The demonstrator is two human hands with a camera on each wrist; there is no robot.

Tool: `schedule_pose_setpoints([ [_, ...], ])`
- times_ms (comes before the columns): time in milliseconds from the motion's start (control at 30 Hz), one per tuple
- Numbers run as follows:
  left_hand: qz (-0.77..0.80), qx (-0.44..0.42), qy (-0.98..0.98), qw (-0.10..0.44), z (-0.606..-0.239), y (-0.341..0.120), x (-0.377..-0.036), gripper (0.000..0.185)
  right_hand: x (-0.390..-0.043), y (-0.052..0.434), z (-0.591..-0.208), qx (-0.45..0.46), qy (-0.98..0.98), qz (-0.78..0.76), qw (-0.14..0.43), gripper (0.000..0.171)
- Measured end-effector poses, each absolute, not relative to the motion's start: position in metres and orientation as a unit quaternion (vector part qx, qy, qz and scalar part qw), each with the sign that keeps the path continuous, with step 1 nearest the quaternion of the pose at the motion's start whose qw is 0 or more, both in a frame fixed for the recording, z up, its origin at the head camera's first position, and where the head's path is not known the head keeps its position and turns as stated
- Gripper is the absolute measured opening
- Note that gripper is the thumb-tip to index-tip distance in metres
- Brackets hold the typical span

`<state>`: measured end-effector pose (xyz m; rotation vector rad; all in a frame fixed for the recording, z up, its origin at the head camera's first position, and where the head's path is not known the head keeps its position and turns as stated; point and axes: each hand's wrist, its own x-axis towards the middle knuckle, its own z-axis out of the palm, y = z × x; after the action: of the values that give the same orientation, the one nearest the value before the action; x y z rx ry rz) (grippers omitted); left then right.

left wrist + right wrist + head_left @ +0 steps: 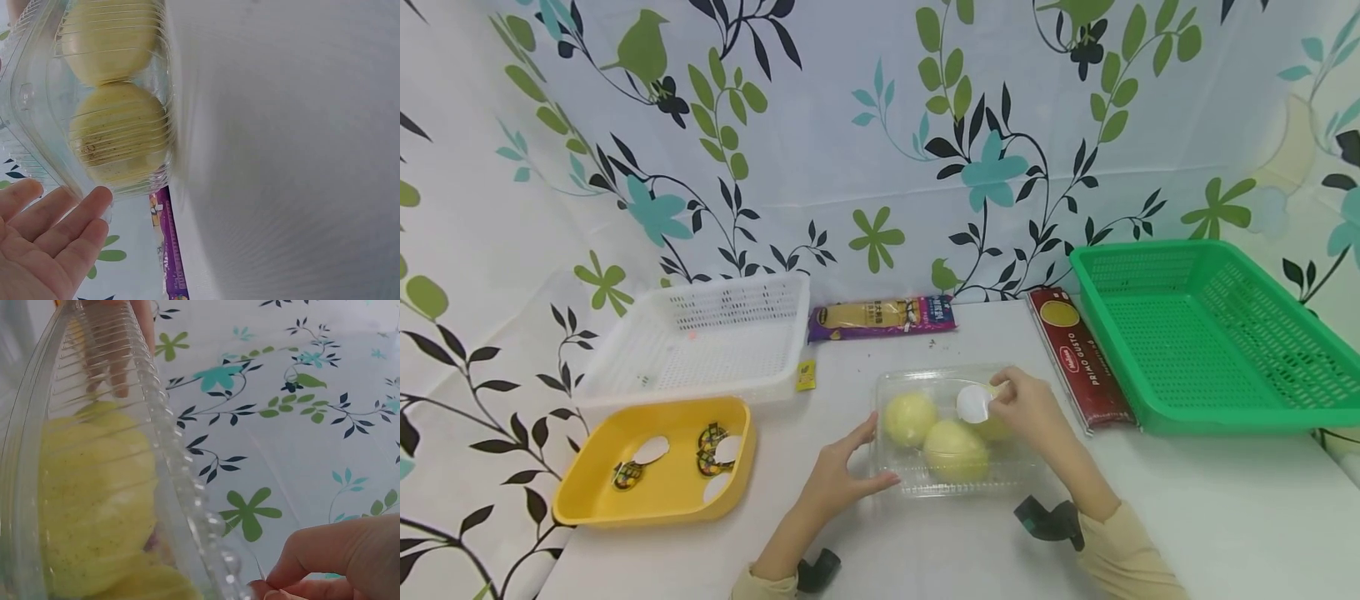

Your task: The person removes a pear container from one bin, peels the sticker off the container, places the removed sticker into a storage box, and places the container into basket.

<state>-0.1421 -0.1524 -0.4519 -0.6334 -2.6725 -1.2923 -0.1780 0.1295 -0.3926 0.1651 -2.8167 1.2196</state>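
Note:
A clear plastic clamshell box [955, 433] lies on the white table with three yellow round fruits [953, 450] inside. My left hand [847, 471] rests with straight fingers against the box's left side; in the left wrist view the fingers [59, 228] touch the box's [94, 100] edge beside the fruits [119, 134]. My right hand [1024, 406] is over the lid and pinches a white round sticker [974, 403]. In the right wrist view the right hand [340, 562] pinches a thin edge next to the box's rim [181, 487].
A yellow tray [658, 492] with several stickers sits at front left, a white basket [700, 342] behind it. A purple packet [883, 317] and a red pasta box [1078, 358] lie at the back. A green basket [1210, 333] stands at right.

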Motion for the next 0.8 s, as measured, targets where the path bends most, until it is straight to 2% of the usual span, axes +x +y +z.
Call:
schedule_pose_setpoints([
  [500, -0.425, -0.208, -0.879, 0.055, -0.4536, -0.1532, -0.1396, 0.084, -0.1784, 0.1310, -0.3948, 0.043, -0.908, 0.417, 0.020, 0.007],
  [800, -0.428, -0.198, -0.881, 0.051, -0.4519, -0.1523, -0.1397, 0.083, -0.1819, 0.1342, -0.3960, 0.030, -0.897, 0.441, -0.014, 0.008],
])
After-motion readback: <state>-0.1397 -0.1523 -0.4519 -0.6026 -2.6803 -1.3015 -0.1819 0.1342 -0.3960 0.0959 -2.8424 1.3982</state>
